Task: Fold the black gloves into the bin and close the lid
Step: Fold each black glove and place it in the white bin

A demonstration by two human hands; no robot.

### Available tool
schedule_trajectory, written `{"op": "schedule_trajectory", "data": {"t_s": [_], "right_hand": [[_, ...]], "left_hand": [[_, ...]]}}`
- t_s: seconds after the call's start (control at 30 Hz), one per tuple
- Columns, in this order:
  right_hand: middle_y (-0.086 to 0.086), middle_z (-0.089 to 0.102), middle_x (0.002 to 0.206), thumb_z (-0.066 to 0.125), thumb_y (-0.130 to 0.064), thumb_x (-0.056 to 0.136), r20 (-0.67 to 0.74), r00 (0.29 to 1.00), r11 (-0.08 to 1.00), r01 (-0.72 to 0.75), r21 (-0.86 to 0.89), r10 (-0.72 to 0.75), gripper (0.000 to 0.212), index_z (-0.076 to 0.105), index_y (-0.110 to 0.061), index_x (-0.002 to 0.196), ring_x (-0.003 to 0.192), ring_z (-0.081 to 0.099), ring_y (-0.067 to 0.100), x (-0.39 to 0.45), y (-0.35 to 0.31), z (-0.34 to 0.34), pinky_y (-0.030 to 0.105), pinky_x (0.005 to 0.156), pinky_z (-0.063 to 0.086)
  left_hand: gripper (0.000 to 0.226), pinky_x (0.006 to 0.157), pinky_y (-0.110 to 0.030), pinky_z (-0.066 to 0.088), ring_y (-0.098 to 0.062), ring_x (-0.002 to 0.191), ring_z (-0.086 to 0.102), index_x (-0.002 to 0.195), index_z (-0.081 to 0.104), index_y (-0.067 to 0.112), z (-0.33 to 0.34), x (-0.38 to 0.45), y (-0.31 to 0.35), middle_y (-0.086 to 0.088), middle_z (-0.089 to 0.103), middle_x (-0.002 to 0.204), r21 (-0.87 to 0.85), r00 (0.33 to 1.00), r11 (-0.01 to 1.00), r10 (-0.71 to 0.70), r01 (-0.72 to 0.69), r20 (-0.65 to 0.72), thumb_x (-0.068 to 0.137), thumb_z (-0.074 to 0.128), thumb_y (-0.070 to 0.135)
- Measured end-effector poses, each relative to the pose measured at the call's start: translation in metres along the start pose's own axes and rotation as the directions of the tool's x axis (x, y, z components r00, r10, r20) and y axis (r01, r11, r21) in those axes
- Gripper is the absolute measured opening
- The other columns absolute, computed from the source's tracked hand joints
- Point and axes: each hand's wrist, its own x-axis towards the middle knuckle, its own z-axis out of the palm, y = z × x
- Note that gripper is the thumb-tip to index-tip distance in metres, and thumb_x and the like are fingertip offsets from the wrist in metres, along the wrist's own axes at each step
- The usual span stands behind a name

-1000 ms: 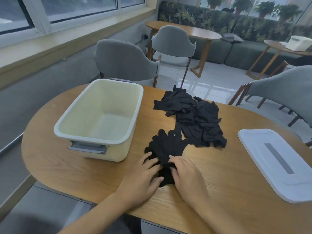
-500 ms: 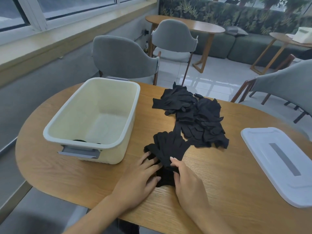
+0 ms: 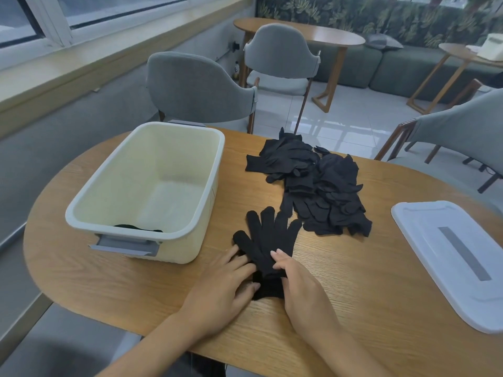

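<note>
A black glove (image 3: 268,238) lies flat on the wooden table (image 3: 353,289), fingers pointing away from me. My left hand (image 3: 223,284) presses its left edge near the cuff with straight fingers. My right hand (image 3: 296,281) rests on its right side, fingertips on the palm area. A pile of several black gloves (image 3: 318,186) lies further back. The cream bin (image 3: 212,170) stands open at the left, with something black (image 3: 138,227) at its near bottom. The white lid (image 3: 457,257) lies flat at the right.
Grey chairs (image 3: 196,88) stand behind the table and another at the right (image 3: 462,129). A second wooden table (image 3: 299,31) and a green sofa are farther back. The near table edge runs just under my wrists.
The glove has been spread out flat, its fingers now laid straight and apart. Both hands stay at its cuff end. The camera view has tipped down slightly.
</note>
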Motion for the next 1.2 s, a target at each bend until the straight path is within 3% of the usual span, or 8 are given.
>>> {"op": "schedule_trajectory", "data": {"t_s": [0.13, 0.33, 0.83, 0.97, 1.03, 1.13, 1.2], "right_hand": [[-0.023, 0.041, 0.145, 0.053, 0.000, 0.098, 0.022, 1.000, 1.000, 0.001, -0.003, -0.001, 0.035, 0.052, -0.027, 0.121, 0.141, 0.029, -0.011, -0.005, 0.002, 0.002, 0.010, 0.113, 0.025], [-0.005, 0.053, 0.145, 0.059, 0.001, 0.094, -0.031, 0.998, 0.997, 0.049, -0.068, -0.051, 0.035, 0.051, -0.023, 0.119, 0.141, 0.039, 0.003, -0.006, -0.002, 0.002, 0.022, 0.111, 0.038], [0.000, 0.054, 0.145, 0.059, 0.000, 0.094, -0.027, 0.999, 0.992, 0.032, -0.119, -0.036, 0.034, 0.049, -0.021, 0.119, 0.142, 0.040, 0.007, -0.006, -0.005, 0.003, 0.023, 0.112, 0.037], [-0.001, 0.056, 0.143, 0.062, 0.001, 0.092, -0.006, 1.000, 0.994, 0.025, -0.105, -0.026, 0.035, 0.053, -0.020, 0.119, 0.141, 0.040, 0.005, -0.008, -0.005, 0.004, 0.015, 0.113, 0.029], [-0.004, 0.058, 0.140, 0.064, -0.002, 0.091, -0.006, 1.000, 0.996, 0.026, -0.080, -0.026, 0.035, 0.057, -0.018, 0.122, 0.139, 0.041, 0.003, -0.008, -0.005, 0.001, 0.010, 0.114, 0.023], [-0.010, 0.057, 0.137, 0.057, -0.027, 0.097, -0.004, 0.999, 0.997, 0.045, -0.056, -0.046, 0.034, 0.056, -0.019, 0.130, 0.137, 0.042, 0.003, -0.007, -0.010, -0.007, 0.020, 0.114, 0.033], [-0.015, 0.056, 0.135, 0.044, -0.041, 0.101, -0.003, 1.000, 0.999, 0.029, -0.037, -0.029, 0.038, 0.056, -0.022, 0.132, 0.136, 0.042, 0.001, -0.006, -0.013, -0.010, 0.023, 0.112, 0.035]], "left_hand": [[0.029, 0.110, -0.030, 0.034, -0.003, 0.136, 0.033, 0.118, 0.059, 0.037, 0.001, 0.000, -0.001, 0.025, 0.053, 0.127, 0.022, 1.000, 1.000, -0.019, 0.018, 0.021, 0.101, 0.040, 0.050], [0.024, 0.110, -0.030, 0.034, -0.002, 0.134, 0.033, 0.115, 0.058, 0.038, 0.000, 0.000, 0.000, 0.027, 0.052, 0.123, 0.025, 1.000, 1.000, -0.010, 0.010, 0.018, 0.101, 0.042, 0.049], [0.026, 0.112, -0.032, 0.035, -0.002, 0.139, 0.031, 0.118, 0.058, 0.037, 0.000, 0.000, 0.001, 0.026, 0.051, 0.128, 0.017, 1.000, 1.000, -0.001, 0.001, 0.002, 0.102, 0.043, 0.049], [0.025, 0.112, -0.030, 0.034, -0.001, 0.138, 0.032, 0.120, 0.058, 0.037, -0.002, 0.000, 0.003, 0.027, 0.052, 0.127, -0.005, 1.000, 1.000, 0.006, -0.006, 0.000, 0.101, 0.046, 0.048], [0.027, 0.112, -0.024, 0.032, 0.004, 0.136, 0.033, 0.124, 0.057, 0.039, -0.004, 0.001, 0.004, 0.028, 0.052, 0.129, -0.081, 1.000, 0.997, -0.018, 0.017, -0.008, 0.099, 0.052, 0.044], [0.028, 0.112, -0.013, 0.028, 0.016, 0.133, 0.033, 0.125, 0.053, 0.043, -0.006, 0.001, 0.004, 0.036, 0.048, 0.132, -0.325, 0.983, 0.934, -0.175, 0.146, -0.062, 0.099, 0.058, 0.032], [0.022, 0.105, -0.014, 0.038, 0.010, 0.125, 0.048, 0.116, 0.059, 0.040, -0.007, 0.002, 0.006, 0.031, 0.056, 0.124, -0.477, 0.935, 0.853, -0.318, 0.211, -0.156, 0.100, 0.058, 0.025]]}}
